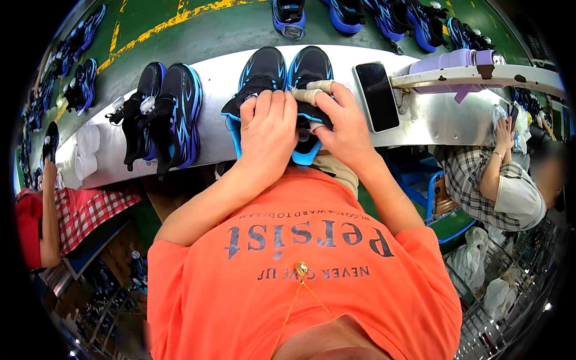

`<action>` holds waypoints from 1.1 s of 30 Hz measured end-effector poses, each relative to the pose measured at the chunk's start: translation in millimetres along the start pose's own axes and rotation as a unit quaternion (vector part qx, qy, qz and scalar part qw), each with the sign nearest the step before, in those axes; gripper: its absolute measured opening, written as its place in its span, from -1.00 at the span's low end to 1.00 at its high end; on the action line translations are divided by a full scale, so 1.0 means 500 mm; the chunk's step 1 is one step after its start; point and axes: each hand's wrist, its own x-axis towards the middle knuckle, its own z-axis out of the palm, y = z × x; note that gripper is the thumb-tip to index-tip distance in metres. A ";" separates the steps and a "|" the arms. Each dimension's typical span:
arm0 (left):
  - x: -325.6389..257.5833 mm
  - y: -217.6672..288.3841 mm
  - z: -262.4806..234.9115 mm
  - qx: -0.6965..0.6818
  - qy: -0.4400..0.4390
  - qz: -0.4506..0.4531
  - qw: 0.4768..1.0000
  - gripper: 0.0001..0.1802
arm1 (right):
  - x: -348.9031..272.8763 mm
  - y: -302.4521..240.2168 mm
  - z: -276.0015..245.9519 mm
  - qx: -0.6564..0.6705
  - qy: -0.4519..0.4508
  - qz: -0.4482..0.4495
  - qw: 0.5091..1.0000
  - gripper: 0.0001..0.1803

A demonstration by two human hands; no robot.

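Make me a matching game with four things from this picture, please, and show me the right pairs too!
Things
1. White-edged rectangular phone
2. Lilac cylindrical bottle
3. Black-and-blue middle pair of shoes
4. Right hand

Clues
A. Partly hidden by a chipped white metal bar
B. Wears cream finger covers
C. Lies on the shiny metal table, screen dark
D. Has the left hand on it

Pairs: 1-C, 2-A, 3-D, 4-B
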 end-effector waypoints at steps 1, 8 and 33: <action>0.004 -0.001 0.007 0.023 0.019 0.003 1.000 -0.47 | -0.004 -0.002 -0.007 -0.009 -0.005 -0.001 1.000 -0.43; 0.004 -0.014 0.015 -0.001 0.015 -0.021 1.000 -0.48 | -0.012 -0.025 0.068 -0.260 0.019 -0.106 0.959 -0.65; 0.006 -0.170 -0.054 -0.314 -0.043 0.022 0.948 -0.78 | 0.056 -0.028 -0.075 0.072 -0.182 0.016 0.980 -0.63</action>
